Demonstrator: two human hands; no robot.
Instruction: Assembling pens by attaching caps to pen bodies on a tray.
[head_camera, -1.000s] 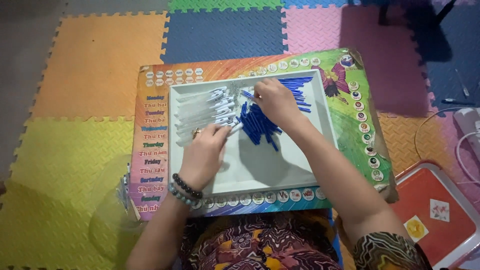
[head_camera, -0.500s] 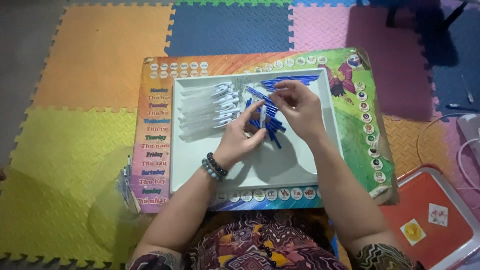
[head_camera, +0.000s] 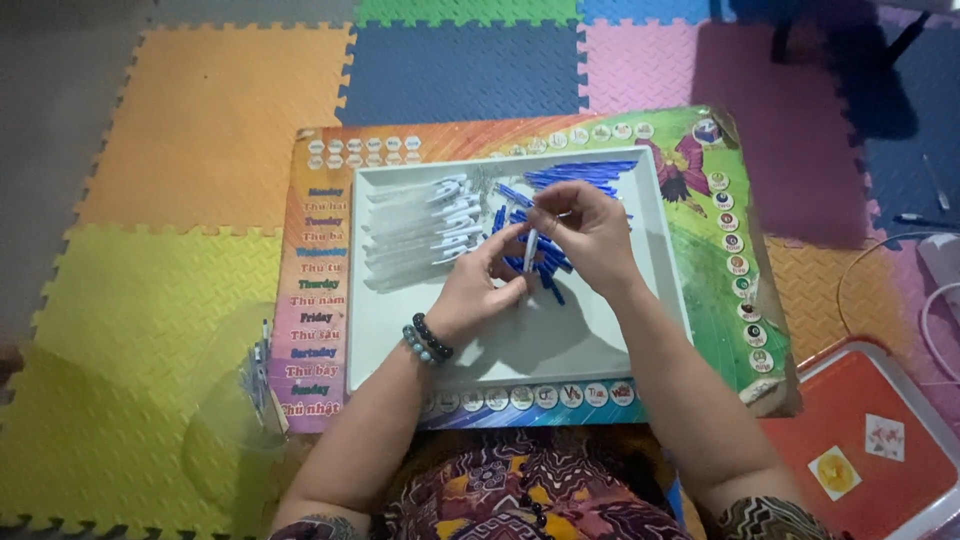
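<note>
Both hands (head_camera: 540, 255) pinch white pen barrel (head_camera: 530, 250) | mid-tray (head_camera: 665, 260), rims clear

The hands (head_camera: 540, 255) cover part of the blue pen pile (head_camera: 560, 180). What the fingers pinch is too small to tell. The red box (head_camera: 860, 440) is cut off at the picture's corner.

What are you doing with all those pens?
A person sits on colourful foam floor mats with a white tray on a printed board. Both hands, the left hand and right hand, meet over the tray and hold one thin white pen piece between them. White pen bodies lie in a row on the tray's left; blue pieces are piled behind the hands.
</note>
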